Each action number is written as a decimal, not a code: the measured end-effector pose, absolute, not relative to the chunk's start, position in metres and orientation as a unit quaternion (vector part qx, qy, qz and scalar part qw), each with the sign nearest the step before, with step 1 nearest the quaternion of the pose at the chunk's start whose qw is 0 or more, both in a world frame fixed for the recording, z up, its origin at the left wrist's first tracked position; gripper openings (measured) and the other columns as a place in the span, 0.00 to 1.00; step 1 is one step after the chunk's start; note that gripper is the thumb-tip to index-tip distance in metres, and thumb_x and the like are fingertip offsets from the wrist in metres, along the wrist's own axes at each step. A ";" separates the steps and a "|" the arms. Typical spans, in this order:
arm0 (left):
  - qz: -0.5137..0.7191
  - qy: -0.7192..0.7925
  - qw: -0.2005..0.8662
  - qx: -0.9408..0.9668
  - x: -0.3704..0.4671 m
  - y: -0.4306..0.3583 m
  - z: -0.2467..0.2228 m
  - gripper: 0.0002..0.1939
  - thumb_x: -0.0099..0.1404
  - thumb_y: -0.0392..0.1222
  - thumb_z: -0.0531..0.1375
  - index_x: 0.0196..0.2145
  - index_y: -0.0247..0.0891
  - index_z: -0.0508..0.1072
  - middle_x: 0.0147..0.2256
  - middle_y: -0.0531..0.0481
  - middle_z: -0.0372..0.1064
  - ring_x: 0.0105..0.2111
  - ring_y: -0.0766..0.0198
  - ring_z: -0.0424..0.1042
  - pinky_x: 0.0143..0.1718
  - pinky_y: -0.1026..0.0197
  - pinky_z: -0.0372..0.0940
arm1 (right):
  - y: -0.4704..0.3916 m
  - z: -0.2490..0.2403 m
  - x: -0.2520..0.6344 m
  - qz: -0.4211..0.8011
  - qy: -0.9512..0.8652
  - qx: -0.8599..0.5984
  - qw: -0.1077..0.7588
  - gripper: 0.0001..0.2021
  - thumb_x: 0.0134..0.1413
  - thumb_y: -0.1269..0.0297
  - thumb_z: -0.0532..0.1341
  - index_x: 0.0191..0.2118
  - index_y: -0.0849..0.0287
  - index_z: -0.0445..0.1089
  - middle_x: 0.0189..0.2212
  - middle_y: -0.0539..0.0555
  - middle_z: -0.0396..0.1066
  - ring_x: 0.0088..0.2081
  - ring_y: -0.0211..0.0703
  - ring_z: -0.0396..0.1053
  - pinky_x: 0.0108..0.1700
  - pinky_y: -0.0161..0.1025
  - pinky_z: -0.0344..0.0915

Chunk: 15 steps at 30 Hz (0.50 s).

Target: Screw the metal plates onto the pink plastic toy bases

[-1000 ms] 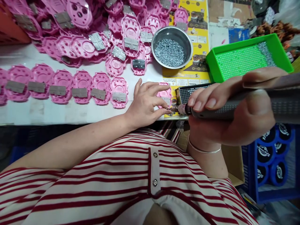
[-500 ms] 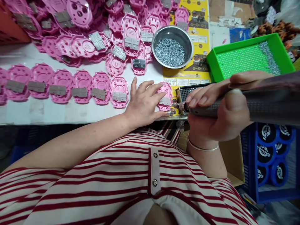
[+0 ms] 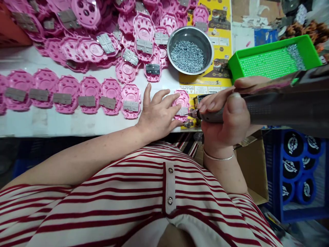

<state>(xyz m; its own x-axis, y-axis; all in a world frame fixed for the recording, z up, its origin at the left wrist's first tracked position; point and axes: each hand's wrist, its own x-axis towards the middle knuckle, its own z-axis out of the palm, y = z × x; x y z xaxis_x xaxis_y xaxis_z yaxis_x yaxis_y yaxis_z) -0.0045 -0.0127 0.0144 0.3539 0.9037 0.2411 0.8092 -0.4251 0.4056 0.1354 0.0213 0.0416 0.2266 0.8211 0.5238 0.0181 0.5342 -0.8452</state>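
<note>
My left hand (image 3: 158,115) lies with fingers spread, its fingertips on a pink plastic cover (image 3: 182,97) and its thumb by the cover's lower edge. A grey metal plate (image 3: 183,111) sits across the lower part of this cover. My right hand (image 3: 226,120) is wrapped round a dark grey power screwdriver (image 3: 269,103), held nearly level. Its bit (image 3: 191,114) points left and reaches the right end of the plate; whether a screw is on the tip is too small to tell. To the left stands a row of similar pink covers (image 3: 88,89) with metal plates.
A steel bowl (image 3: 190,70) of small screws stands beyond my hands. Behind is a heap of pink covers (image 3: 95,51). A green tray (image 3: 269,63) with screws lies at right, partly behind the screwdriver. A blue crate (image 3: 303,214) with round blue-and-black items sits below the table's right end.
My right hand has moved left with the screwdriver, bringing its bit from beside the pink cover to the metal plate. My left hand stays nearly in place.
</note>
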 end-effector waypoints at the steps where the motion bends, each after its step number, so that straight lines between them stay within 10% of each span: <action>1: 0.217 0.525 0.111 0.816 -0.005 -0.012 0.014 0.15 0.64 0.51 0.65 0.46 0.43 0.78 0.59 0.44 0.68 0.60 0.40 0.61 0.67 0.25 0.34 | 0.021 0.041 0.136 0.300 -0.549 -0.369 0.687 0.19 0.49 0.41 0.64 0.40 0.45 0.64 0.32 0.46 0.65 0.16 0.29 0.54 0.20 0.38 0.62; 15: 0.233 0.516 0.155 0.810 -0.007 -0.008 0.009 0.18 0.64 0.50 0.65 0.51 0.48 0.77 0.54 0.47 0.73 0.59 0.40 0.63 0.66 0.23 0.38 | 0.037 0.023 0.139 0.333 -0.584 -0.346 0.655 0.16 0.53 0.41 0.59 0.41 0.43 0.63 0.27 0.43 0.65 0.18 0.33 0.57 0.20 0.39 0.61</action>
<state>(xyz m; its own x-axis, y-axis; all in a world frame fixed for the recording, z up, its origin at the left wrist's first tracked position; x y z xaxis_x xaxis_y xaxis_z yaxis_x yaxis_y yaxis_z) -0.0073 -0.0078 0.0094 0.3594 0.9075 0.2174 0.7628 -0.4200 0.4918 0.1389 0.0369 0.0231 0.0966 0.8397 0.5344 -0.0317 0.5392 -0.8416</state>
